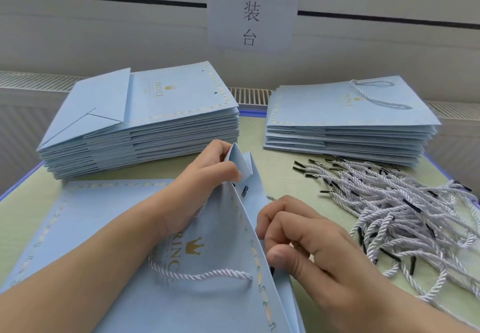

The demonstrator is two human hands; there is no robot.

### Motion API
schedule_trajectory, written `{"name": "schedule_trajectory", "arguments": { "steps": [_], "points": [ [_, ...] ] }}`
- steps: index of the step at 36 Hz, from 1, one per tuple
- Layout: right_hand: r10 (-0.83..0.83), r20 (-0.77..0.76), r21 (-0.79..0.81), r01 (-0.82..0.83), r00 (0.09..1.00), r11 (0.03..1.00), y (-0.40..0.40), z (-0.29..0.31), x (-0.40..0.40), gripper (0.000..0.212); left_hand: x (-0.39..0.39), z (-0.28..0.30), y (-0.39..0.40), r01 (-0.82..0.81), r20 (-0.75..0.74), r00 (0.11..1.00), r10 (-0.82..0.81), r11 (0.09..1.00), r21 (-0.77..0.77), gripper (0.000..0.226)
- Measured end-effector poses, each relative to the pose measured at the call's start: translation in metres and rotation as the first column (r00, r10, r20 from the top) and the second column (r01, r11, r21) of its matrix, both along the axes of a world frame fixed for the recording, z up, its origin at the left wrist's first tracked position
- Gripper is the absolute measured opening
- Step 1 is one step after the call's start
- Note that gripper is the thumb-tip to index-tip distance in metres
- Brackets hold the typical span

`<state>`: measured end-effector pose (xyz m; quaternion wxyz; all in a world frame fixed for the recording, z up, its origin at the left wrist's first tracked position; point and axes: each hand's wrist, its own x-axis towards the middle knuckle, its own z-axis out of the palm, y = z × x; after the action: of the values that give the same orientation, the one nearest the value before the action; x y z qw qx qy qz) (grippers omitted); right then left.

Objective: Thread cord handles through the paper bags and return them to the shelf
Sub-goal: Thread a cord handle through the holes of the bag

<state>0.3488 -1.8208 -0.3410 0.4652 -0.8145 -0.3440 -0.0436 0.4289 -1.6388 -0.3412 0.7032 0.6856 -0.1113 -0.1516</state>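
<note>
The table [280, 135] spreads out green beneath everything, blue-edged at its rim. Beyond the left hand [205, 174], up and away, sits the tall stack of flat bags [145, 124], light blue, the top one showing punched holes with no cord in them. Beyond the right hand [306, 244] lies the lower stack of finished bags [348, 124], and the top one carries a white cord loop through its holes. Under both forearms lies the bag being worked [124, 228], flat on the table, its mouth edge lifted into a ridge between the two hands. One cord handle [200, 274] already curves across its printed face, just beneath the left wrist. To the outside of the right hand, the loose pile of cords [405, 213] sprawls, white twists with dark tips. Left hand: fingers curled, pinching the folded gusset at the far end of the mouth. Right hand: fingers bent, thumb pressed toward the bag's edge beside a dark cord tip [272, 270]; whether it actually grips the tip, I cannot tell. Another dark tip [245, 191] pokes through a hole just below the left fingers.
</note>
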Motion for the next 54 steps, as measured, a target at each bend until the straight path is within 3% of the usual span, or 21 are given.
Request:
{"name": "schedule_trajectory", "arguments": {
  "steps": [2, 6, 7, 10, 12, 15, 17, 21, 28, 31, 34, 37, 39, 41, 42, 43, 46, 48, 50, 54],
  "points": [
    [-0.009, 0.047, -0.041, 0.010, 0.999, 0.999, 0.000, -0.001, -0.001, 0.028, 0.000, -0.002, -0.001, -0.008, 0.022, 1.000, 0.008, 0.999, 0.032, 0.027],
    [-0.033, 0.434, -0.246, 0.154, 0.900, 0.957, -0.002, 0.003, 0.000, 0.030, 0.000, -0.003, -0.002, 0.000, 0.036, 0.999, -0.002, 0.998, 0.061, 0.025],
    [-0.023, 0.433, -0.262, 0.150, 0.901, 0.953, -0.003, 0.004, 0.001, 0.029, 0.001, -0.003, -0.001, 0.003, 0.032, 0.999, -0.005, 0.998, 0.060, 0.026],
    [0.040, 0.193, -0.316, 0.024, 0.980, 0.949, -0.013, 0.011, 0.004, 0.028, 0.002, -0.002, 0.000, 0.029, 0.008, 1.000, -0.029, 0.999, 0.041, 0.032],
    [0.051, 0.112, -0.377, -0.005, 0.992, 0.926, -0.026, 0.012, 0.008, 0.036, 0.002, -0.003, 0.001, 0.043, 0.008, 0.999, -0.044, 0.998, 0.038, 0.034],
    [0.014, 0.195, -0.477, 0.082, 0.981, 0.875, -0.047, 0.013, 0.014, 0.045, 0.000, -0.002, 0.002, 0.044, 0.003, 0.999, -0.044, 0.999, 0.016, 0.034],
    [-0.036, 0.288, -0.481, 0.177, 0.957, 0.858, -0.056, 0.014, 0.020, 0.058, 0.000, -0.003, 0.002, 0.042, 0.013, 0.999, -0.042, 0.999, 0.005, 0.034],
    [-0.111, 0.327, -0.482, 0.266, 0.939, 0.835, -0.065, 0.017, 0.027, 0.073, -0.001, -0.005, 0.003, 0.016, 0.029, 0.999, -0.016, 1.000, 0.004, 0.042],
    [-0.156, 0.575, -0.323, 0.398, 0.804, 0.859, -0.054, 0.029, 0.026, 0.043, 0.003, 0.002, 0.006, 0.026, -0.023, 0.999, -0.027, 0.998, -0.050, 0.060],
    [-0.203, 0.582, -0.271, 0.423, 0.787, 0.865, -0.052, 0.029, 0.028, 0.040, 0.005, 0.016, 0.008, 0.059, 0.003, 0.998, -0.059, 0.996, -0.066, 0.044],
    [-0.284, 0.409, -0.154, 0.372, 0.867, 0.915, -0.048, 0.030, 0.032, 0.031, 0.006, 0.034, 0.009, 0.027, 0.060, 0.998, -0.022, 0.996, -0.082, 0.031],
    [-0.260, -0.041, 0.156, 0.263, 0.965, 0.952, -0.035, 0.031, 0.036, 0.026, 0.005, 0.050, 0.010, -0.054, 0.112, 0.992, 0.062, 0.996, -0.074, 0.013],
    [-0.095, -0.373, 0.405, 0.254, 0.923, 0.878, -0.028, 0.030, 0.038, 0.036, 0.006, 0.059, 0.010, -0.140, 0.139, 0.979, 0.146, 0.989, -0.055, 0.014],
    [0.174, -0.617, 0.577, 0.291, 0.768, 0.763, -0.023, 0.027, 0.036, 0.056, 0.007, 0.070, 0.012, -0.245, 0.160, 0.955, 0.249, 0.969, -0.043, 0.022],
    [0.346, -0.655, 0.654, 0.274, 0.672, 0.705, -0.021, 0.027, 0.032, 0.066, 0.008, 0.074, 0.014, -0.290, 0.168, 0.941, 0.293, 0.956, -0.041, 0.025],
    [0.451, -0.630, 0.718, 0.252, 0.632, 0.649, -0.019, 0.023, 0.033, 0.074, 0.010, 0.077, 0.017, -0.330, 0.165, 0.929, 0.332, 0.943, -0.038, 0.027],
    [0.500, -0.614, 0.764, 0.299, 0.611, 0.572, -0.030, 0.023, 0.032, 0.089, 0.008, 0.081, 0.024, -0.418, 0.137, 0.899, 0.416, 0.908, -0.021, 0.028],
    [0.574, -0.633, 0.766, 0.310, 0.519, 0.563, -0.034, 0.023, 0.032, 0.095, 0.005, 0.077, 0.028, -0.479, 0.145, 0.869, 0.474, 0.878, -0.001, 0.024],
    [0.503, -0.661, 0.739, 0.368, 0.557, 0.565, -0.040, 0.028, 0.031, 0.089, -0.001, 0.070, 0.030, -0.539, 0.161, 0.835, 0.527, 0.842, 0.038, 0.022],
    [0.112, -0.783, 0.467, 0.461, 0.611, 0.755, -0.027, 0.029, 0.024, 0.042, -0.008, 0.040, 0.035, -0.576, 0.138, 0.817, 0.560, 0.804, 0.147, 0.022]
  ]
}}
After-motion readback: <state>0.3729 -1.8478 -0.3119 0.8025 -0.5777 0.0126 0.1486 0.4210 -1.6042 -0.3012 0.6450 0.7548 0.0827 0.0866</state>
